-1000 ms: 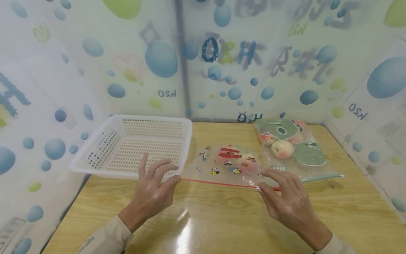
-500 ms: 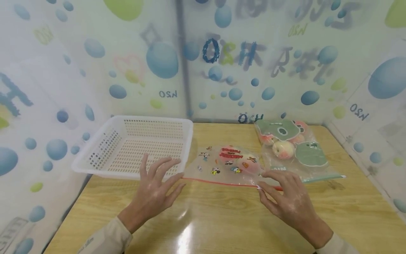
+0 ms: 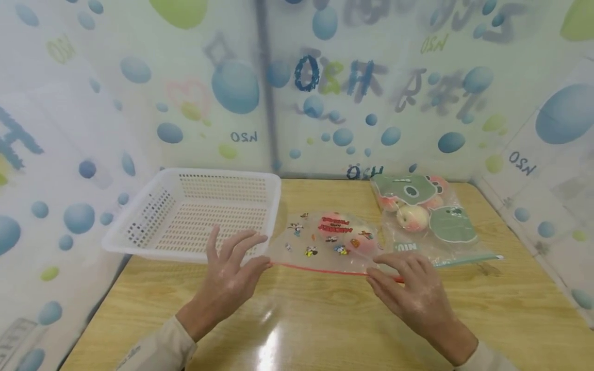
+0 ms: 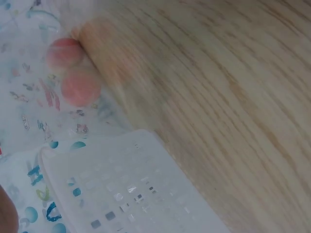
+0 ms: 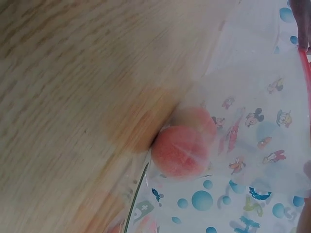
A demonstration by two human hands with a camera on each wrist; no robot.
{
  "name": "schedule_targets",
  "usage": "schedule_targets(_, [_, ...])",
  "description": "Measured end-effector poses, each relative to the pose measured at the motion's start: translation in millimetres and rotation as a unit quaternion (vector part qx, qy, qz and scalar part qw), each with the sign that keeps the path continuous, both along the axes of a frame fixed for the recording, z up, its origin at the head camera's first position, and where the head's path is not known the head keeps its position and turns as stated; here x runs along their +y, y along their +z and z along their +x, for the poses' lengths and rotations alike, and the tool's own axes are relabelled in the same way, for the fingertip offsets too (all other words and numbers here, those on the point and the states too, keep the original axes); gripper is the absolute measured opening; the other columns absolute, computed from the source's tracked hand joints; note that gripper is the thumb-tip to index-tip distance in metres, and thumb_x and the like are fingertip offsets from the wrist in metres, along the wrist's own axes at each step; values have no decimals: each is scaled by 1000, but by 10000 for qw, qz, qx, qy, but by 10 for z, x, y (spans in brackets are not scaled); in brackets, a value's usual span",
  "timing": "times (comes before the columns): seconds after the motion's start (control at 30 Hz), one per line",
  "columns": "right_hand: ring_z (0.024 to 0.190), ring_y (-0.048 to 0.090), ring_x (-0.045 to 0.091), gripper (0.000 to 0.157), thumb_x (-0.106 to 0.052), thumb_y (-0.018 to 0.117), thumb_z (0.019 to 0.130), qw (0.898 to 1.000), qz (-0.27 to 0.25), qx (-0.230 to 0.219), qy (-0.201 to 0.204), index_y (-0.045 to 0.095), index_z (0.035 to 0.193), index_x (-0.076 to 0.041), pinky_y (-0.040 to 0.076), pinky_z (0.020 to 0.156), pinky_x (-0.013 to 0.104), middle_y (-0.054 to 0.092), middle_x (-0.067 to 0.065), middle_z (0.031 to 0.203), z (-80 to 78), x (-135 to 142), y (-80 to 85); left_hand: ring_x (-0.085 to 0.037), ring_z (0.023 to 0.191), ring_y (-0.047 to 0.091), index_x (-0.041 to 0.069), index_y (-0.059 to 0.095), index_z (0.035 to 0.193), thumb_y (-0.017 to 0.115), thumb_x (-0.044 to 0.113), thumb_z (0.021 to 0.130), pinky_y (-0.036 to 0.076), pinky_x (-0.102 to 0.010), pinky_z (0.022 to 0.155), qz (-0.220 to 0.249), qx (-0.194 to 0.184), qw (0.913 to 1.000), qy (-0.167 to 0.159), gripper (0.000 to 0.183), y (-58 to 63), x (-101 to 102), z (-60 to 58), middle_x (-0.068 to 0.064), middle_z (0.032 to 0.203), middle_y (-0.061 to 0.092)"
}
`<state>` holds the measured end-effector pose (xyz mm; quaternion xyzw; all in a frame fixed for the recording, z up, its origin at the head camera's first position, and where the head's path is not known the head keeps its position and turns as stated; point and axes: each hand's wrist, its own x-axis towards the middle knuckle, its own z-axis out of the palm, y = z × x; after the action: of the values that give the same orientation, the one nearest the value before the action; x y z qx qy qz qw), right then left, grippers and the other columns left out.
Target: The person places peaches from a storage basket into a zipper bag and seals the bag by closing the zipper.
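A clear zip bag (image 3: 301, 242) with cartoon prints and a red zip edge lies on the table, its opening side toward me. Two round pink-red fruits (image 5: 180, 151) show inside it. My left hand (image 3: 229, 275) pinches the bag's left corner between thumb and forefinger, the other fingers spread over the basket's near rim. With thumb and forefinger, my right hand (image 3: 415, 299) pinches the red zip (image 3: 325, 271) toward its right end. The white slider seen there earlier is hidden behind those fingers.
A white perforated plastic basket (image 3: 274, 206) stands at the left, close beside the bag. At the right lies a second zip bag (image 3: 413, 247) with green prints and several fruits in it. A printed curtain wall (image 3: 394, 103) borders the wooden table (image 3: 320, 330).
My left thumb parted from the forefinger half a second ago and has closed again on the corner. My right hand has shifted slightly left along the zip.
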<state>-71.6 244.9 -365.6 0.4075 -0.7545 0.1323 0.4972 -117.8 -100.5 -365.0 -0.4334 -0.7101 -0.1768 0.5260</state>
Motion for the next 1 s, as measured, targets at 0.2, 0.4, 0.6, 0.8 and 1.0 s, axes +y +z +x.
schedule_targets(0.2, [79,64,36,36,-24,56,104,9998,4,-10,-211,80,86,-2,47,68,48,69,18,99,-4,52,-39,-38,94,65,8,66,75,58,21,103,21,-76,103,-21,197,9998,63,32,-13,5,28,-13,104,71])
schedule_targets(0.4, [79,63,36,38,-26,55,103,9989,-39,-174,-436,79,85,-3,45,68,49,69,18,102,-1,149,-95,-38,94,65,8,64,75,57,22,104,21,-77,102,-8,121,9998,146,33,-24,-8,27,-12,103,70])
schedule_targets(0.6, [78,63,37,38,-27,56,103,9988,-119,-177,-445,79,84,-2,45,69,48,69,19,102,23,195,-105,-37,93,65,9,64,75,57,22,104,22,-75,103,9,151,9997,190,32,-52,-20,30,-11,102,70])
schedule_targets(0.8, [78,62,39,38,-26,57,101,9989,-286,-35,-371,77,80,-2,44,69,47,70,20,100,50,230,-77,-38,95,65,10,64,76,56,23,104,21,-75,104,-48,100,9996,268,32,-84,-49,36,-12,104,70])
schedule_targets(1.0, [73,60,39,38,-27,58,99,9986,-399,60,-349,76,76,-2,41,69,45,70,19,95,90,289,-44,-38,96,65,10,64,76,56,25,104,21,-74,104,-95,29,9995,305,33,-84,-72,31,-12,104,70])
